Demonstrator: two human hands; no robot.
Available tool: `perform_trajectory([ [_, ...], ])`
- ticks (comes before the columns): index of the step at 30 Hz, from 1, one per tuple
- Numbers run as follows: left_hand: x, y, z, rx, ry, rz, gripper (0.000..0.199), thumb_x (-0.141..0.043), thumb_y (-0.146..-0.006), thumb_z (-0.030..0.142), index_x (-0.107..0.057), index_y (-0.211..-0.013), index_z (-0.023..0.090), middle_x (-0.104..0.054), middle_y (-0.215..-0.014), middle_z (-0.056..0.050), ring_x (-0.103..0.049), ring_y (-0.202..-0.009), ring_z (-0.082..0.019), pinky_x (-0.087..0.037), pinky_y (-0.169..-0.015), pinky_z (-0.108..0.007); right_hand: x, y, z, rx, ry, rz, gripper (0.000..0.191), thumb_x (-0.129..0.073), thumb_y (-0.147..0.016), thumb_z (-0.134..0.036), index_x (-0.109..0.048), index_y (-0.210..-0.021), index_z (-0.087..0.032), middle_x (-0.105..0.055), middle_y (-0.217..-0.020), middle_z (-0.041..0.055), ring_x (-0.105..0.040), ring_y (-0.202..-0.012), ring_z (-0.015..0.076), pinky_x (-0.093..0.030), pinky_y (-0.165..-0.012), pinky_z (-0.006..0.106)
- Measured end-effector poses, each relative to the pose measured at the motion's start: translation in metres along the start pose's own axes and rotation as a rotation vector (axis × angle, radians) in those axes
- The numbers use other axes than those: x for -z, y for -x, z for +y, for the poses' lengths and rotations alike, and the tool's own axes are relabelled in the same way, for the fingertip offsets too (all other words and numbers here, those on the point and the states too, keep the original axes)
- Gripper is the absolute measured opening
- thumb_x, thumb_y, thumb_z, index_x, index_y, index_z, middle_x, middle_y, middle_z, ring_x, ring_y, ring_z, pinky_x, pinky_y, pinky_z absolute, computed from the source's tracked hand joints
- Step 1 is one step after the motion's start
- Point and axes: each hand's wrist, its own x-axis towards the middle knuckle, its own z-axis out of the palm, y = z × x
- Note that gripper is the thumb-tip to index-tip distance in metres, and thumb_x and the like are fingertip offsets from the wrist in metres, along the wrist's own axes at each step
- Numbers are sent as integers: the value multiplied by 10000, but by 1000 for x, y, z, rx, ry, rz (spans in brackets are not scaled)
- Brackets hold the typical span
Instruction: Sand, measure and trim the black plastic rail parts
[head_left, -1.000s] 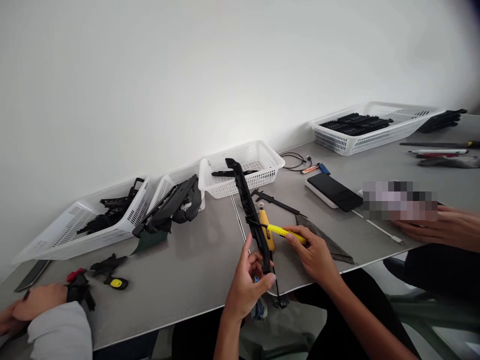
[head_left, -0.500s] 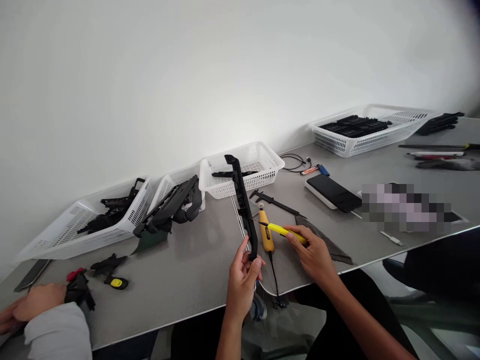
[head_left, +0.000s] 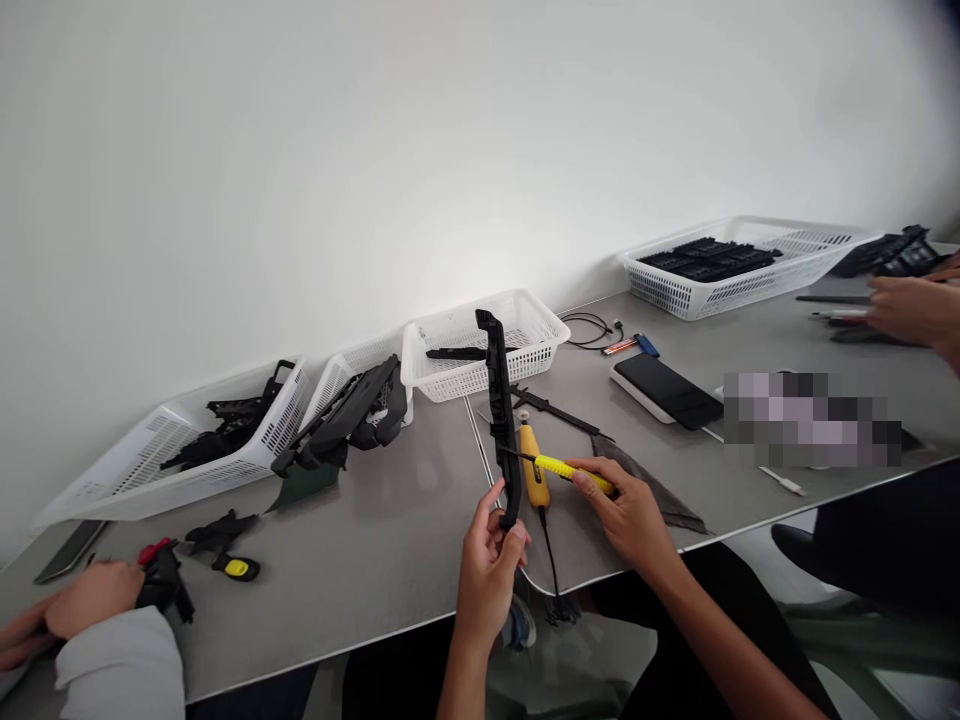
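Observation:
My left hand (head_left: 491, 560) grips the lower end of a long black plastic part (head_left: 501, 400), which stands nearly upright above the table edge. In my right hand (head_left: 619, 500) is a yellow knife (head_left: 564, 470), its dark tip pointing left at the lower half of the part; whether it touches is too small to tell. Behind the knife lies a yellow-orange corded tool (head_left: 533, 480). A black caliper (head_left: 562, 412) rests just beyond, with a dark cloth-like piece (head_left: 652, 490) to its right.
White baskets (head_left: 442, 385) with black parts line the wall. A phone (head_left: 667, 390) lies on a white box at right. Another person's hands (head_left: 97, 595) are at far left near black and red tools; another hand (head_left: 911, 305) reaches in at far right.
The black part has shifted slightly right and stands more upright, closer to the knife tip. At far right another person's hand has come into view.

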Motion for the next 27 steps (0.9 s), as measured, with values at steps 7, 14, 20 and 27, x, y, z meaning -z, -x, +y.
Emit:
perform_trajectory([
  [7, 0, 0, 0, -24, 10, 4, 771, -713, -911, 529, -473, -1565, 200, -631, -821, -15, -507, -632, -111, -493, -648, -237, -1, 1, 0, -23, 12, 48, 497, -555, -978, -633, -769, -1118, -206, -735, -1078, 96, -647, -990, 253, -475, -884, 344],
  [14, 1, -1, 0, -7, 11, 3, 746, -699, -923, 519, -464, -1562, 214, -619, -827, -7, -515, -647, -116, -499, -659, -239, 0, 1, 1, -18, 1, 41, 484, -571, -967, -631, -779, -1096, -214, -737, -1045, 82, -653, -964, 242, -472, -868, 336],
  [20, 1, -1, -2, -31, 32, 20, 722, -692, -929, 531, -474, -1545, 224, -616, -822, 2, -520, -629, -110, -501, -649, -241, 2, 1, -3, -10, -19, -31, 415, -617, -950, -577, -802, -1050, -220, -754, -1012, 75, -666, -921, 236, -479, -840, 325],
  [27, -1, -7, -10, -113, 85, 130, 583, -688, -921, 573, -562, -1348, 196, -686, -932, -45, -565, -589, -100, -496, -586, -240, 3, 3, -10, -28, -42, -49, 366, -650, -916, -541, -825, -973, -224, -765, -958, 70, -668, -858, 225, -489, -789, 309],
])
